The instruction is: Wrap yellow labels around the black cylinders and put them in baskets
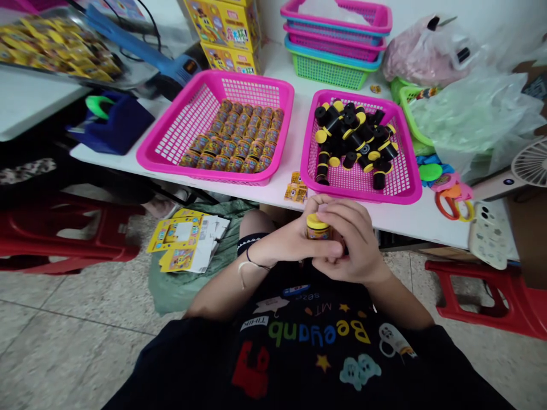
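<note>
Just above my lap, my left hand (305,239) is wrapped round a small canister (318,229) with a yellow lid and a printed label. My right hand (352,239) closes round the same canister from the other side, its fingers on the lid. Beyond my hands, a pink basket (361,196) holds a loose heap of black and yellow canisters (354,136). To the left, a wider pink basket (171,162) holds rows of labelled canisters (235,145). Small yellow printed pieces (296,189) lie between the baskets at the table edge.
Stacked baskets (335,42) and yellow boxes (226,28) stand at the back. A blue tape dispenser (113,125) sits at left. Plastic bags (474,114), scissors (455,206), a phone (489,236) and a small fan (530,165) are at right. Flattened cartons (190,239) lie lower left.
</note>
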Motion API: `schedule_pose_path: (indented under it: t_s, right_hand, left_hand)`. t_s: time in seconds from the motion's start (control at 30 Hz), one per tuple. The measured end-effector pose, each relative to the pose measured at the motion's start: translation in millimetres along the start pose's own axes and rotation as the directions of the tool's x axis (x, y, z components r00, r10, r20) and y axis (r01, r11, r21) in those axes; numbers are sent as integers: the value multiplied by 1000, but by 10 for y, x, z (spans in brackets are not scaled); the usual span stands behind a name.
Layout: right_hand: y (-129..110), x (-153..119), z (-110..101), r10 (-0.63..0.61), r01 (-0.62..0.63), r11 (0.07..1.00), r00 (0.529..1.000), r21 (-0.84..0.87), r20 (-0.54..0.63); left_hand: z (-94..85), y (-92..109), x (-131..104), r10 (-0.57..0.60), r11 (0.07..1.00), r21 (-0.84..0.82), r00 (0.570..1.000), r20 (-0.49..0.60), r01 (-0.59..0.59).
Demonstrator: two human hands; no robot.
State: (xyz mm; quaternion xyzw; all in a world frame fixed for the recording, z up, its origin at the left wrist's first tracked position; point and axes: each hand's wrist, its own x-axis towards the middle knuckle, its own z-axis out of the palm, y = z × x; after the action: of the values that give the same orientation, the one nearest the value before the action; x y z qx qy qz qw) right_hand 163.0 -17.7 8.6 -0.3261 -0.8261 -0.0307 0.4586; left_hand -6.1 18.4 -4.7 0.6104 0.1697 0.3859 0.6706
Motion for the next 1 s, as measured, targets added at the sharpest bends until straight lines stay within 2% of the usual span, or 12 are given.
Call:
schedule_pose_path:
  t_s: [0.07,0.2,0.23,0.33,0.43,0.57,0.67,0.77,1.0]
  right_hand:
    - [17,-16,18,2,-2,999,1000,-42,0]
    - [63,-70,46,-54,48,982,998,-184,-24]
    - [70,-81,52,-71,64,973,997,-224,-22]
    - [79,-92,78,-119,109,944,993,-312,-15]
    - [90,-76,105,-145,119,940,988,-319,-59]
    - [101,-50,124,-95,72,977,990,-203,-105]
    - [91,-37,127,-117,90,973,986,-213,-116]
    - [71,-18,110,-151,127,973,982,-191,-113]
    - [4,27,10,-168,147,962,983,-231,-76]
  left_hand:
    - [37,-12,10,-17,999,32,998,-68,19]
    - [117,-15,-30,-180,979,69,969,-168,194]
    - [134,-18,-38,-170,974,110,963,-210,197]
    - [192,-34,-32,-41,961,244,936,-350,133]
    - [251,-29,-11,33,963,258,909,-415,83]
    - [257,55,-18,-13,985,156,936,-351,72]
    - [192,154,-43,-151,985,42,963,-223,164]
    - [122,252,-50,-265,964,-43,960,-87,262]
    - [91,328,-26,-267,956,-107,962,54,272]
